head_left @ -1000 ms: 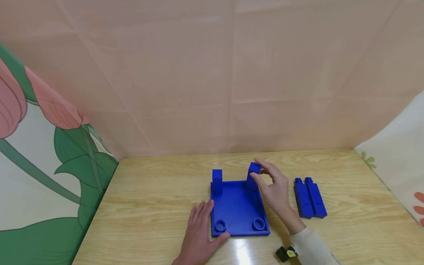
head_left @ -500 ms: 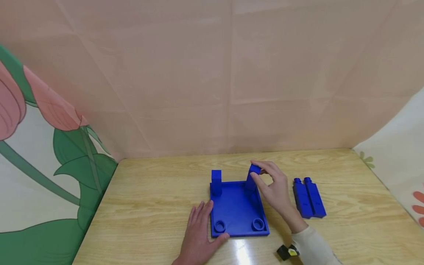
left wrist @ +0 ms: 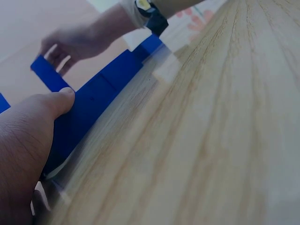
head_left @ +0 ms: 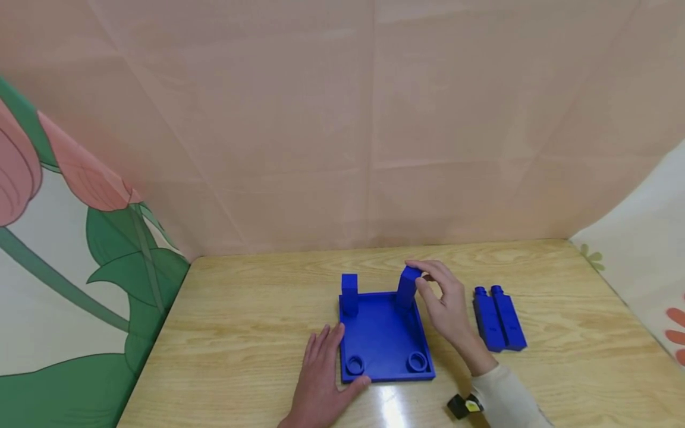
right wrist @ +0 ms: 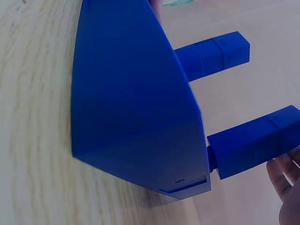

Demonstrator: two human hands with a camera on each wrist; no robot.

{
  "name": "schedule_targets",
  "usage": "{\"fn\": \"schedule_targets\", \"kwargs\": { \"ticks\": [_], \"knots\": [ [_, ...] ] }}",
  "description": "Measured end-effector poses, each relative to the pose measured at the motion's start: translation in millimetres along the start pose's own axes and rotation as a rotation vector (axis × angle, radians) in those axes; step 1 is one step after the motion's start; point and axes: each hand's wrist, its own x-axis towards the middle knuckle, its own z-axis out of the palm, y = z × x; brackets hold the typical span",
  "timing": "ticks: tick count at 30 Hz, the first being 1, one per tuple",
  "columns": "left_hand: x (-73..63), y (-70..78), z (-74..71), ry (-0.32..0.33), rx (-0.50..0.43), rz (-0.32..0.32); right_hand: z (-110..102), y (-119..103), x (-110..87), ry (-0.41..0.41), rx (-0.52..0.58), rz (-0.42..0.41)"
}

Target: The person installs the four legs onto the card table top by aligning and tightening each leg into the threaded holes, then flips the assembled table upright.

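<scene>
A shallow blue square tabletop (head_left: 382, 339) lies underside up on the wooden table, with round threaded sockets (head_left: 417, 361) at its two near corners. At its far left corner a blue square table leg (head_left: 350, 294) stands upright. Another blue table leg (head_left: 407, 290) rises from the far right corner, leaning slightly; the right wrist view shows a narrow gap at its threaded base. My right hand (head_left: 446, 306) holds this leg near its top, index finger over the far side and thumb by the right edge. My left hand (head_left: 321, 380) rests along the tabletop's left side, thumb pressing the near edge.
Two loose blue legs (head_left: 500, 321) with threaded ends lie side by side to the right. A black wrist device (head_left: 463, 407) sits at the right sleeve. A pink cloth (head_left: 369, 131) hangs behind the table, with flower-printed cloth (head_left: 53, 321) on the left.
My right thumb has slid off the near face of the far right leg to its right edge. That leg has turned a little. My left hand stays in place.
</scene>
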Motion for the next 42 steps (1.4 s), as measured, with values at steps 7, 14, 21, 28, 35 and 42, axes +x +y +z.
{"fn": "schedule_targets", "kwargs": {
  "ticks": [7, 14, 21, 28, 35, 42],
  "knots": [
    [0.0, 0.4, -0.4, -0.01, -0.001, -0.012, 3, -2, 2.0, -0.005, 0.006, 0.01],
    [0.9, -0.6, 1.5, 0.019, 0.001, 0.008, 4, -7, 0.9, 0.007, -0.023, 0.089],
    [-0.1, 0.0, 1.4, 0.021, 0.006, 0.009, 8, -8, 1.6, 0.05, -0.026, 0.118],
    [-0.1, 1.6, -0.1, -0.002, -0.004, -0.011, 5, -3, -1.1, 0.068, 0.021, 0.046],
    [0.0, 1.8, -0.6, -0.008, -0.026, -0.019, 1, -5, 0.5, 0.036, -0.01, 0.044],
    [0.7, 1.7, -1.0, -0.031, -0.023, -0.034, -4, 1, 1.0, -0.034, -0.081, 0.011]
  ]
}}
